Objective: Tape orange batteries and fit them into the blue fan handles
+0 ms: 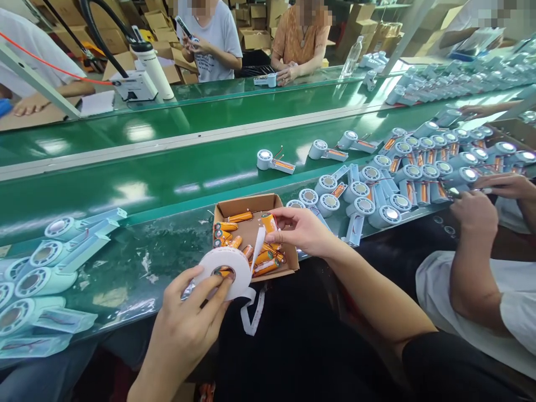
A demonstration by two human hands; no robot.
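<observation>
Fingers of my left hand (196, 307) grip a roll of white tape (228, 258), some of them through its core. A loose strip of tape (251, 321) dangles below the roll. Between the thumb and fingers of my right hand (304, 230) is an orange battery (268, 223), with a tape end standing up beside it. Both hands are over a small cardboard box (248, 202) at the bench edge. Several more orange batteries (240, 216) lie loosely inside it, some hidden behind the roll.
Light-blue fan housings (46, 254) lie at the left, and many more (360, 192) crowd the right. Several sit on the green conveyor belt (180, 151). A co-worker's hands (475, 212) work at the far right. People sit across the belt near a white device (136, 84).
</observation>
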